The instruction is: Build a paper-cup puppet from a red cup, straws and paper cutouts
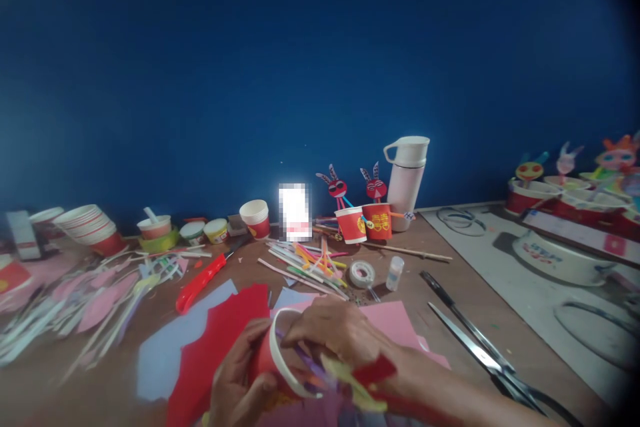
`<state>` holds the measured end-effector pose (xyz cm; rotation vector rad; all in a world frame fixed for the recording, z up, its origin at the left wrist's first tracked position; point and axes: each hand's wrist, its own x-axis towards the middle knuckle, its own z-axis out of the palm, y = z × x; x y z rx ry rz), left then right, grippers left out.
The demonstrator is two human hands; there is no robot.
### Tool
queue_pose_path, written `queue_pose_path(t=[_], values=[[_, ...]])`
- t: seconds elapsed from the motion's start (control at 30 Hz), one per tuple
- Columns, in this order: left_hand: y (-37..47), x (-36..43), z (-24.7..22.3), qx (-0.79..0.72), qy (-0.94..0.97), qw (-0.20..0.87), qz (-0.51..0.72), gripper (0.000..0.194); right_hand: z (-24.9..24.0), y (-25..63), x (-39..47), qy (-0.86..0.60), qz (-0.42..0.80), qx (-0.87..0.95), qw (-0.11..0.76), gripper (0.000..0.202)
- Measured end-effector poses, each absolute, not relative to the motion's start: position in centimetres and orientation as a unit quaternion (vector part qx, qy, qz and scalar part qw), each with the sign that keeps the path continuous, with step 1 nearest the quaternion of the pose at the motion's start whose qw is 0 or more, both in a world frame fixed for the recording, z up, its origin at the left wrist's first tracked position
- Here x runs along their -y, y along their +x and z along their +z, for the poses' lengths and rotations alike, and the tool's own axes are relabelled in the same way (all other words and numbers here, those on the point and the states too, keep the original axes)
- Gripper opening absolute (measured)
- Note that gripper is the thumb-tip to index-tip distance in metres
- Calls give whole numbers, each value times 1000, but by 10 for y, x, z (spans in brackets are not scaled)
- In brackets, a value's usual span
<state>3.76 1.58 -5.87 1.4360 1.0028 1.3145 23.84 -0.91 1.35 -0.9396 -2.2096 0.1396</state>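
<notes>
My left hand (237, 373) is wrapped around a red paper cup (267, 360) with a white rim, tipped on its side so the mouth faces right. At that mouth, my right hand (340, 330) has its bent fingers partly inside the cup, on a purple strip (311, 361). The fingertips and the strip's inner end are hidden. Below my right wrist hang a yellow paper piece (353, 383) and a red paper piece (377, 371), blurred. Under the hands lie red paper (225, 330), pale blue paper (165, 360) and pink paper (390, 320).
Scissors (480, 353) lie open at the right, beside a dark-handled tool (450, 297). A red-handled cutter (203, 283) lies left. Behind are straws (305, 267), a tape roll (361, 273), a small bottle (395, 273), two decorated cups (351, 227) and a flask (406, 180). Stacked cups (93, 227) stand far left.
</notes>
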Motion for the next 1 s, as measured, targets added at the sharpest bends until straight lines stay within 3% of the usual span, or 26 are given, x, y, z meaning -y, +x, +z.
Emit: queue_pose_path(t=[0.13,0.27,0.33,0.6,0.8,1.0], values=[[34,-18,-60,-396,620,419,532,57,25,234,16,-426,296,750,410,28],[36,-15,-63,-370,632,429,529,60,22,231,16,-488,436,627,423,10],[36,-15,-65,-361,638,435,522,61,19,230,15,-503,435,609,432,5],[34,-19,-61,-352,681,420,486,56,39,239,24,-517,447,636,359,21],[41,-16,-56,-316,756,300,489,54,41,246,24,-509,380,704,318,27],[42,-20,-55,-236,824,149,493,51,42,242,24,-533,348,701,321,15]])
